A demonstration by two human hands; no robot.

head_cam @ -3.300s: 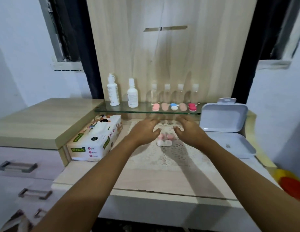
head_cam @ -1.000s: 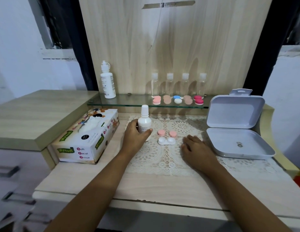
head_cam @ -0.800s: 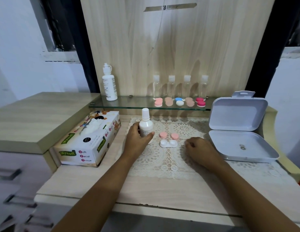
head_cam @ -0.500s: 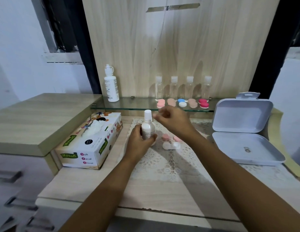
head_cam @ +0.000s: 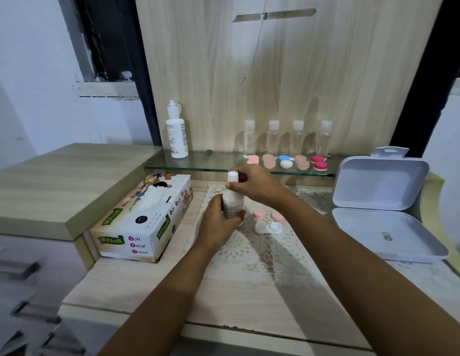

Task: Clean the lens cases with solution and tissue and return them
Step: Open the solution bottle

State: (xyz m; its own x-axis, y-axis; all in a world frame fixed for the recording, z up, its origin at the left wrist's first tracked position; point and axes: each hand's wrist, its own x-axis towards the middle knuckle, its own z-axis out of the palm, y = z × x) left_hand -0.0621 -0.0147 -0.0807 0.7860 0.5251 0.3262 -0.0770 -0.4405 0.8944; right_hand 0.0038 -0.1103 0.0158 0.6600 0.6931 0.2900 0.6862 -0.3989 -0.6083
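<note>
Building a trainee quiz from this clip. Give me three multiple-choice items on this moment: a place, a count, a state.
1. The tissue box stands: A) left of the lace mat; B) right of it; C) on it.
2. The clear bottles on the glass shelf number: A) two; B) four; C) six.
3. The cap of the solution bottle is: A) on the mat; B) on the bottle, pinched by the right hand; C) missing.

Answers: 1 A, the box sits beside the mat's left edge; 2 B, four stand in a row; 3 B, the right hand pinches it while the left hand holds the bottle.
</note>
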